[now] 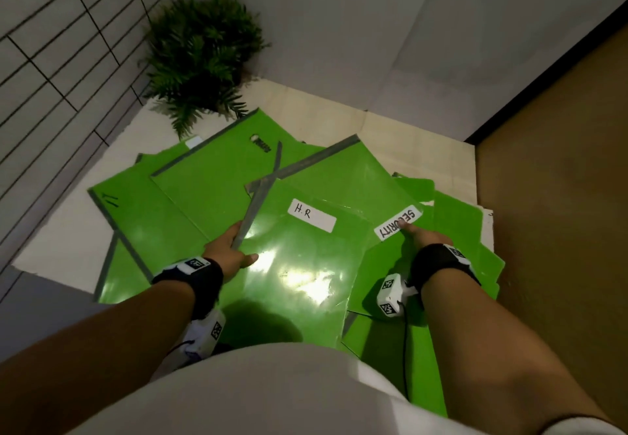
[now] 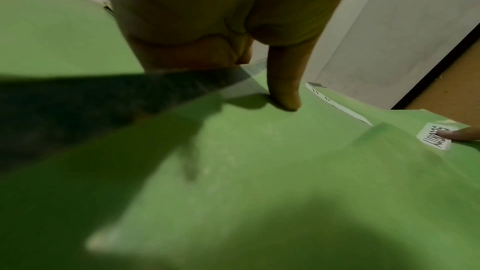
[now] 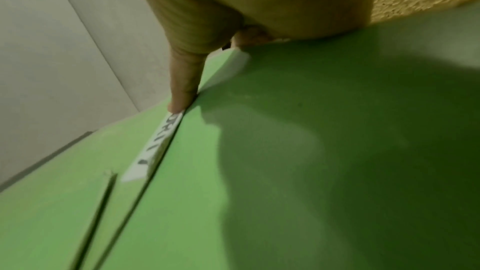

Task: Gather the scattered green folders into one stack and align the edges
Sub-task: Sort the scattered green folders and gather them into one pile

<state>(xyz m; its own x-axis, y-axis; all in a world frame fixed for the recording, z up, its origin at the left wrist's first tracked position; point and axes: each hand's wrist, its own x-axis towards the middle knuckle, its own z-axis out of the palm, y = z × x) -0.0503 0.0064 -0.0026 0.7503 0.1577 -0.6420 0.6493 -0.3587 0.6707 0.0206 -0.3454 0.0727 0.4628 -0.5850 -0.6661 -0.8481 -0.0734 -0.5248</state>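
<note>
Left hand point(image 1: 228, 251) pinching the H.R folder point(image 1: 299, 264) at its spine; right hand point(image 1: 427, 238) clasping the SECURITY folder point(image 1: 370, 196) edge. Glossy, thin, likely slippery (best gripped by edges).

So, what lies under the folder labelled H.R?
Under the H.R folder other green folders stick out on every side. How many lie beneath is covered.

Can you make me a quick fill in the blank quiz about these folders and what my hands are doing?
1. The left hand grips the folder labelled ____.
2. The right hand has a fingertip on the label reading ____.
3. The potted ____ stands in the corner behind the folders.

Missing words: H.R; SECURITY; plant
</note>
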